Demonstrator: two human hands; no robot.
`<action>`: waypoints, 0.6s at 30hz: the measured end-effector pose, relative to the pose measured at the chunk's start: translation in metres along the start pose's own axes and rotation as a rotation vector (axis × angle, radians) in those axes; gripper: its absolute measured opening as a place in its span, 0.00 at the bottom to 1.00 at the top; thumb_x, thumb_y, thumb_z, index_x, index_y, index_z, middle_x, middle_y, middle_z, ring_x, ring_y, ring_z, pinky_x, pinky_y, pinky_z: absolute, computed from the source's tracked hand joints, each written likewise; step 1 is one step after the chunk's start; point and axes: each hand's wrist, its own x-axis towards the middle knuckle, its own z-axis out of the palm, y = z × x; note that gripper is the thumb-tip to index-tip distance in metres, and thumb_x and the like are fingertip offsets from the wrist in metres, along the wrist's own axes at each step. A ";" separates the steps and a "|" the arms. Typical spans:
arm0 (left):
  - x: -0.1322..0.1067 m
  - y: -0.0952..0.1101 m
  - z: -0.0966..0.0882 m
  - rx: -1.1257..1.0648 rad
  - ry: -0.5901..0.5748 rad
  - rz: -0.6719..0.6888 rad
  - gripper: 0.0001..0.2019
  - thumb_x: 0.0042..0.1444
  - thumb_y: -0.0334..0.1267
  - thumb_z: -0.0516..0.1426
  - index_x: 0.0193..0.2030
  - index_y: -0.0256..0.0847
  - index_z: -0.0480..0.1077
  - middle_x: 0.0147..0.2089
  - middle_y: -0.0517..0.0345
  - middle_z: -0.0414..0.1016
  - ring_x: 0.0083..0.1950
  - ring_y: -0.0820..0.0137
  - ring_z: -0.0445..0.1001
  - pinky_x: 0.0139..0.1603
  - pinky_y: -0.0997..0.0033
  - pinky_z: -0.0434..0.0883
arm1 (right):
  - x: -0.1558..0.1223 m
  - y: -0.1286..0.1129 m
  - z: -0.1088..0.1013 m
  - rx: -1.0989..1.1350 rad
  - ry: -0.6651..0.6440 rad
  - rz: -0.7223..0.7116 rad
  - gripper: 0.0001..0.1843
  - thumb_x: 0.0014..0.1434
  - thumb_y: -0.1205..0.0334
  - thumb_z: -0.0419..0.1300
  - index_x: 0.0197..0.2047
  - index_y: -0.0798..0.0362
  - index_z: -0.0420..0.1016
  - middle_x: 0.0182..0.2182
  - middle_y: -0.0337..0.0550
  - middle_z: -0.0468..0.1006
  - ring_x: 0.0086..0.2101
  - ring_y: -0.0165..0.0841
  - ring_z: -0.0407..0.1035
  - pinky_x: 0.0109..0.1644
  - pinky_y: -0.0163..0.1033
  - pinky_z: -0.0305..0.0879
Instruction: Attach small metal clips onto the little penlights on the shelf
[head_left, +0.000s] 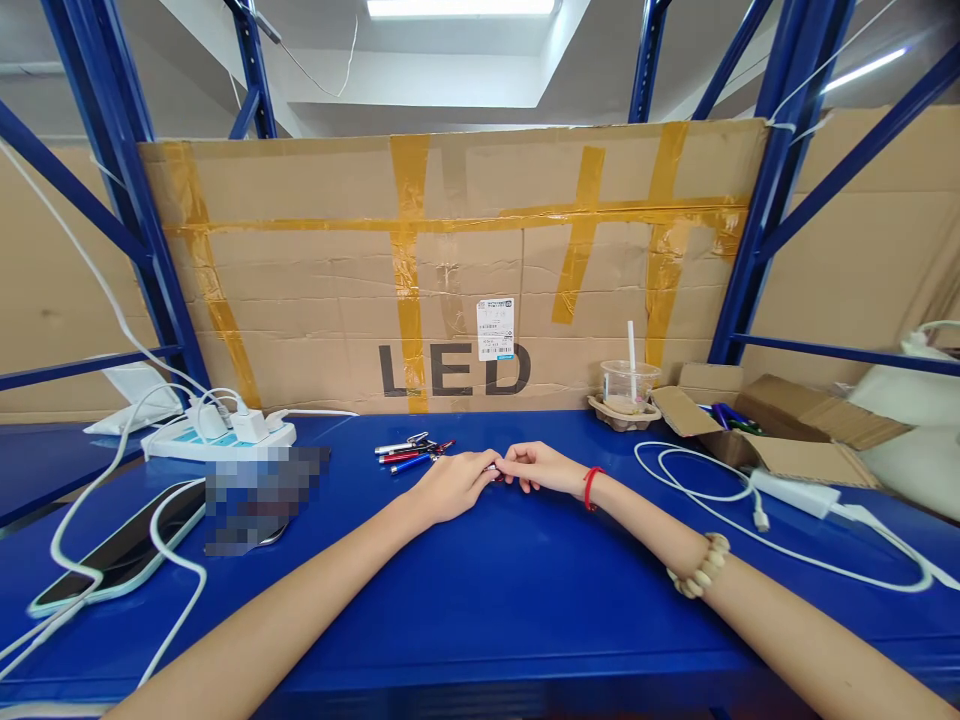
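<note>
My left hand (456, 486) rests low over the blue tabletop, its fingers together and curled down. Against its fingertips, my right hand (541, 467) pinches with thumb and forefinger. A small dark reddish thing (493, 472) shows between the two hands, mostly covered by the fingers, so its kind cannot be made out. Just left of my left hand lies a small group of slim stick-shaped items with metal clips: a silver one (396, 449), a red one (397, 458) and a blue one (409, 464). Their right ends bunch close together.
A white power strip (281, 437) with plugs and cables stands left, near a phone (127, 550) and a blurred-out patch. At right are a plastic cup (626, 385) in a carton holder, an open cardboard box (802, 455), and a white adapter (795, 492) with cable. Cardboard (337, 300) walls the back.
</note>
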 end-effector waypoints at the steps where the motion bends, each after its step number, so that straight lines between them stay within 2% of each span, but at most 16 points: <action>1: 0.000 0.000 0.000 -0.002 -0.002 0.000 0.11 0.62 0.40 0.40 0.40 0.42 0.61 0.41 0.61 0.71 0.41 0.70 0.71 0.36 0.74 0.65 | 0.000 0.000 0.000 0.003 0.001 -0.001 0.23 0.47 0.43 0.59 0.27 0.58 0.65 0.26 0.40 0.72 0.20 0.21 0.61 0.21 0.28 0.53; 8: 0.000 0.000 0.000 0.001 -0.008 -0.011 0.11 0.62 0.40 0.40 0.41 0.43 0.61 0.41 0.61 0.71 0.40 0.70 0.71 0.35 0.74 0.65 | -0.001 0.000 0.000 0.027 0.006 0.004 0.21 0.46 0.46 0.61 0.27 0.58 0.66 0.25 0.38 0.71 0.19 0.21 0.61 0.21 0.28 0.53; 18: 0.001 0.000 0.000 0.007 -0.017 -0.011 0.12 0.62 0.41 0.40 0.42 0.43 0.62 0.41 0.60 0.71 0.41 0.70 0.70 0.36 0.74 0.65 | 0.000 0.000 0.000 0.024 0.005 0.006 0.22 0.45 0.44 0.61 0.26 0.58 0.65 0.26 0.39 0.72 0.20 0.21 0.61 0.21 0.28 0.54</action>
